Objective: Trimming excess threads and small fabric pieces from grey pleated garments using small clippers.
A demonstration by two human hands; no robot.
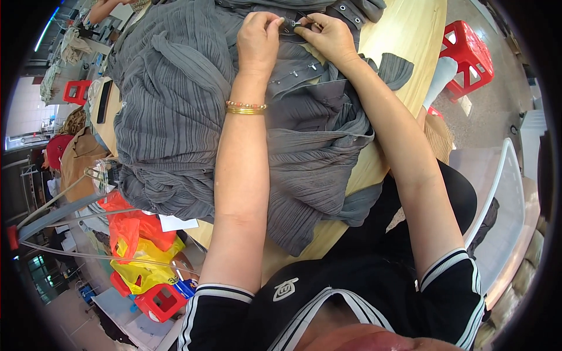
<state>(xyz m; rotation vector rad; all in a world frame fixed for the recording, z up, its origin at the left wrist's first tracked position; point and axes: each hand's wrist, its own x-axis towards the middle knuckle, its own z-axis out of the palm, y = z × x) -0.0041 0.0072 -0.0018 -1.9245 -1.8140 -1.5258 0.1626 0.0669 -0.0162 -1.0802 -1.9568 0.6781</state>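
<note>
A heap of dark grey pleated garments (170, 128) covers most of the table before me. At its far side my left hand (258, 42) pinches the edge of a dark grey fabric piece. Close on its right, my right hand (331, 41) has thumb and fingers closed on the same piece, beside a small metal fastener (295, 24). Exactly how the fingertips meet the fastener is too small to tell. Nearer to me, more small metal fasteners (312, 66) sit along a fabric edge. A dark band with metal eyelets (357, 20) lies beyond my right hand.
The pale wooden table (404, 35) curves along the right. Red plastic stools (468, 58) stand right and lower left, the latter under a yellow plastic bag (146, 266). A dark phone-like slab (105, 101) lies left. Another person's arm (105, 9) shows at the far left.
</note>
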